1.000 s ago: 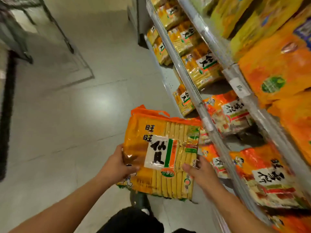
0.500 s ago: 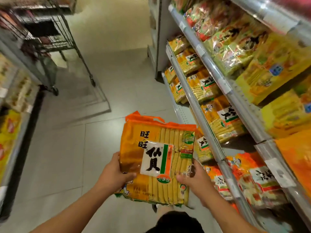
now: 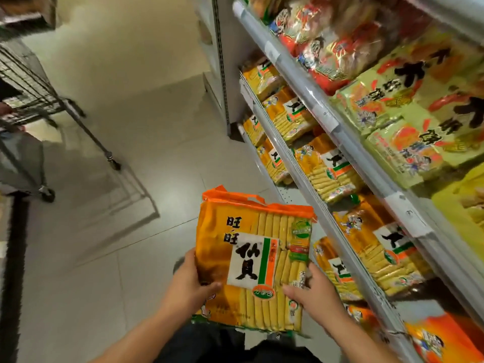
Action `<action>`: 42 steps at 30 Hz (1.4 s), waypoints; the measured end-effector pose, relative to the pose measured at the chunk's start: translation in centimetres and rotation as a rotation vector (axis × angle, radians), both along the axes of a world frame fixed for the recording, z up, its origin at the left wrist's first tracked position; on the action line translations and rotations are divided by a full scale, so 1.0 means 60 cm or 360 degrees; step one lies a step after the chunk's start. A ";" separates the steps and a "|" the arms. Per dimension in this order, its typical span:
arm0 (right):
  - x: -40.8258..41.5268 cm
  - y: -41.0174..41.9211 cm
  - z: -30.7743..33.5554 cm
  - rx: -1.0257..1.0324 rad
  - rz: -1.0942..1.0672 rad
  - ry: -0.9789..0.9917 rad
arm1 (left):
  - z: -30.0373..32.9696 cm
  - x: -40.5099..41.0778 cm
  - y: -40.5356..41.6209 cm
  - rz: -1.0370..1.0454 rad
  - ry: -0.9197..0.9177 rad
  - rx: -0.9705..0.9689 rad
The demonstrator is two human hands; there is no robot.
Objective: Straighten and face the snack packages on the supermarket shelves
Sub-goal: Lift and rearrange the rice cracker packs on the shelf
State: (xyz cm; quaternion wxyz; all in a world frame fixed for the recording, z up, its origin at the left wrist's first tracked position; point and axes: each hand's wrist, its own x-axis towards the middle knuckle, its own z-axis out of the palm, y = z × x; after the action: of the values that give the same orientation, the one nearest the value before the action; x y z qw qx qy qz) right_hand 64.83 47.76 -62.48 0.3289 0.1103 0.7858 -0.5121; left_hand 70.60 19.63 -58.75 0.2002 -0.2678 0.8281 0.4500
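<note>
A large orange and yellow rice-cracker package (image 3: 251, 255) with an orange handle strip on top is held in front of me over the aisle floor, label facing up. My left hand (image 3: 191, 284) grips its lower left edge, thumb on the front. My right hand (image 3: 311, 292) grips its lower right edge, thumb on the front as well. To the right, the middle shelf (image 3: 301, 179) carries a row of matching yellow cracker packs (image 3: 327, 169), lying at slightly different angles. Below it, more of the same packs (image 3: 269, 163) sit on the low shelf.
The upper shelf (image 3: 324, 111) holds red snack bags (image 3: 319, 48) and pale green packs (image 3: 403, 119). An orange pack (image 3: 440, 339) lies at the lower right. A wire trolley (image 3: 31, 100) on castors stands at the left of the tiled aisle. Another display runs along the far left edge.
My view has lifted and swung toward the far end of the aisle, bringing the upper shelf and trolley into sight. Both hands keep the same hold on the package.
</note>
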 end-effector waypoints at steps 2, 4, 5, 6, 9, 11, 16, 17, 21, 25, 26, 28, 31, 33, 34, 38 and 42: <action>-0.028 -0.032 -0.033 0.0117 -0.0123 -0.0058 | -0.048 -0.070 -0.039 -0.0119 -0.0044 0.0067; -0.045 -0.075 -0.062 0.0230 -0.0270 -0.0084 | -0.105 -0.144 -0.080 -0.0267 -0.0114 0.0102; -0.055 -0.097 -0.079 0.0255 -0.0343 -0.0093 | -0.134 -0.182 -0.099 -0.0362 -0.0139 0.0075; -0.065 -0.120 -0.099 0.0272 -0.0413 -0.0131 | -0.165 -0.218 -0.117 -0.0460 -0.0151 0.0038; -0.089 -0.171 -0.178 0.0231 -0.0662 -0.0271 | -0.255 -0.312 -0.154 -0.0758 -0.0210 -0.0025; -0.099 -0.196 -0.224 0.0196 -0.0869 -0.0325 | -0.307 -0.362 -0.165 -0.0926 -0.0233 -0.0101; -0.112 -0.220 -0.348 0.0218 -0.1226 -0.0414 | -0.426 -0.456 -0.144 -0.1284 -0.0309 -0.0180; -0.116 -0.216 -0.378 0.0219 -0.1230 -0.0394 | -0.452 -0.473 -0.132 -0.1340 -0.0286 -0.0171; -0.145 -0.191 -0.502 0.0342 -0.1237 -0.0259 | -0.565 -0.537 -0.070 -0.1465 -0.0127 -0.0086; -0.209 -0.135 -0.618 0.0506 -0.1392 -0.0045 | -0.679 -0.619 0.003 -0.1570 0.0157 -0.0084; -0.229 -0.117 -0.643 0.0534 -0.1401 0.0011 | -0.703 -0.643 0.022 -0.1589 0.0216 -0.0087; -0.270 -0.083 -0.692 0.0553 -0.1444 0.0153 | -0.747 -0.695 0.059 -0.1632 0.0376 -0.0115; -0.319 -0.037 -0.748 0.0567 -0.1635 0.0489 | -0.793 -0.758 0.117 -0.1634 0.0715 -0.0047; -0.342 -0.009 -0.774 0.0640 -0.1747 0.0707 | -0.809 -0.787 0.152 -0.1593 0.0947 0.0018; -0.350 0.004 -0.781 0.0711 -0.1765 0.0798 | -0.813 -0.800 0.170 -0.1573 0.1034 0.0058; -0.386 0.032 -0.781 0.1060 -0.1763 0.0939 | -0.826 -0.836 0.226 -0.1565 0.1185 0.0119; -0.403 0.031 -0.789 0.1166 -0.1728 0.0830 | -0.854 -0.840 0.247 -0.1516 0.1144 0.0179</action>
State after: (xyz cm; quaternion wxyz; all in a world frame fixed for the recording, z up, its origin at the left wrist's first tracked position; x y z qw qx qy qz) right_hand 40.67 49.64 -109.82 -0.2304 0.4641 0.7948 -0.3160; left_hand 20.18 34.42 -109.98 0.1012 0.3129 0.8477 0.4162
